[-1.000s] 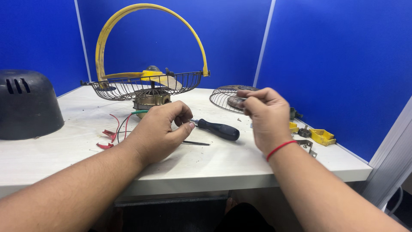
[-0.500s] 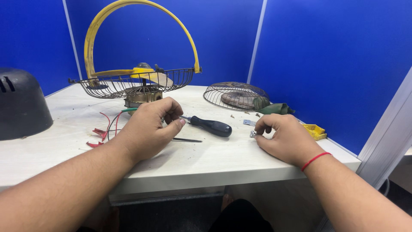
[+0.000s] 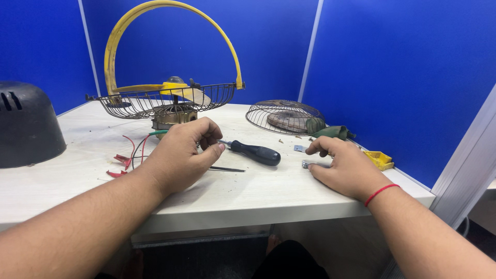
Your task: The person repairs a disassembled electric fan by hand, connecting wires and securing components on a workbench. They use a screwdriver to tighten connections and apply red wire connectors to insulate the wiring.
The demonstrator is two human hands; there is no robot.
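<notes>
Yellow fan parts sat half stripped on the white table (image 3: 248,191), so the teardown looked partway done, judging by what lay loose. Rear wire guard (image 3: 165,101) w/ the yellow hoop (image 3: 170,31) was on the motor (image 3: 173,118) at the back, a blade inside the guard; red, green and dark wires (image 3: 132,152) trailed out to the left of it. Front wire guard (image 3: 284,116) was already off, lying dome-up well apart to the right, w/ a green cloth (image 3: 330,132) touching its near edge. Left hand (image 3: 181,155) rested on the table just in front of the motor, fingers curled together in a loose fist; couldn't tell if anything small was inside. Black-handled screwdriver (image 3: 253,152) lay just beside that hand, not gripped, and a thin dark rod (image 3: 227,169) poked out from under the hand. Right hand (image 3: 349,168) lay flat near the table's right edge, fingers spread, tips touching a small metal part (image 3: 306,164), prob. a screw or nut, not clamped on it. Another small metal bit (image 3: 299,148) lay near, yellow plastic piece (image 3: 378,159) beyond the hand. Dark plastic cover (image 3: 26,124) sat far left. Left to do, by my read: blade, rear guard and motor wiring.
</notes>
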